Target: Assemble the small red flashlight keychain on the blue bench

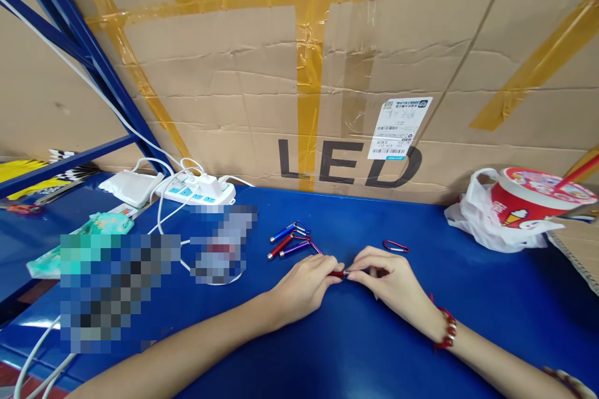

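A blue desk (355, 349) stands before a taped cardboard wall marked LED. At centre, our left hand (306, 283) and right hand (390, 280) meet, the fingers of both pinched on a small red tube (337, 274) held between them just above the desk. At 11 o'clock lie three keychain tubes (289, 240); at 1 o'clock, a loose red carabiner (395, 245). A power strip (196, 190) sits at 10 o'clock, a red cup (533, 196) at 2 o'clock.
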Demonstrator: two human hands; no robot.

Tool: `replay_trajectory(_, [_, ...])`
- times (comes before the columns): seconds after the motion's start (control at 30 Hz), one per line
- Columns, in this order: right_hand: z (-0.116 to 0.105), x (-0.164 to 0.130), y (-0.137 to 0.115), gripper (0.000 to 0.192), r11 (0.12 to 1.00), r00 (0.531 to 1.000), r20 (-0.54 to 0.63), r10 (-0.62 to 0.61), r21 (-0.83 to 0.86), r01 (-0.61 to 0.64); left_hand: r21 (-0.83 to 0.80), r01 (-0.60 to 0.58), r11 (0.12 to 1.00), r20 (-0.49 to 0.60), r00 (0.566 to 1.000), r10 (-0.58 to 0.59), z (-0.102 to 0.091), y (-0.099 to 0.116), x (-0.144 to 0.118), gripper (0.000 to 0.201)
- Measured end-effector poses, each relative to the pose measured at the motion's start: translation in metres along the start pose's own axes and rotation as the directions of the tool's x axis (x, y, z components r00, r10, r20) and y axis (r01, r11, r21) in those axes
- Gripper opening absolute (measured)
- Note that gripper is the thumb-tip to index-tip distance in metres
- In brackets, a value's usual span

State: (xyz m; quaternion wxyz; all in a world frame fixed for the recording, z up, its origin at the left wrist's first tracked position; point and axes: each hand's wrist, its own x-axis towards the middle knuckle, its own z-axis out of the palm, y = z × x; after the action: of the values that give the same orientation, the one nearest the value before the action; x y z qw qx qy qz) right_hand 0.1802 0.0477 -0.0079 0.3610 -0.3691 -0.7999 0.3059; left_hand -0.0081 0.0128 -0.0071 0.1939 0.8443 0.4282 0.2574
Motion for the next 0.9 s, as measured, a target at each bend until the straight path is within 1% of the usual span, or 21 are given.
replay_trajectory(0.1, [-0.0013,0.0013,-0.003,0.031,0.998,0.996,0.06,0.062,0.023,-0.064,0.012,-0.029,1.0,0.008,1.0,0.029,0.0001,-0.0013,-0.0002,0.012])
replay_trajectory(0.23, [-0.0023,0.0023,-0.0042,0.037,0.972,0.966,0.185,0.18,0.115,-0.203,0.013,-0.053,0.999,-0.001,0.999,0.053,-0.0009,0.0,-0.0013,0.015])
replay_trajectory(0.3, [-0.002,0.0028,-0.0023,0.037,0.963,0.955,0.224,0.194,0.141,-0.229,-0.009,-0.064,0.998,-0.016,0.998,0.064,-0.0014,0.0013,-0.0015,0.017])
replay_trajectory(0.37, [-0.0012,0.0034,-0.0006,0.037,0.96,0.951,0.236,0.197,0.151,-0.236,-0.033,-0.064,0.997,-0.032,0.997,0.063,-0.0016,0.0022,-0.0016,0.017])
replay_trajectory(0.5, [0.0015,0.0036,-0.0032,0.035,0.957,0.958,0.201,0.207,0.162,-0.241,-0.048,-0.028,0.998,-0.058,0.998,0.025,-0.0012,0.0028,-0.0022,0.017])
replay_trajectory(0.67, [0.0041,0.0005,-0.0093,0.036,0.96,0.971,0.102,0.215,0.163,-0.23,-0.068,0.012,0.998,-0.093,0.996,-0.019,-0.0012,0.0038,-0.0034,0.016])
replay_trajectory(0.8, [0.0049,-0.0022,-0.0067,0.029,0.958,0.969,0.054,0.241,0.148,-0.247,-0.093,0.04,0.995,-0.117,0.992,-0.051,-0.0009,0.0041,-0.0037,0.016])
replay_trajectory(0.9, [0.0051,-0.0028,-0.0055,0.03,0.959,0.972,0.014,0.233,0.164,-0.232,-0.114,0.063,0.991,-0.13,0.989,-0.078,0.0002,0.0028,-0.0038,0.017])
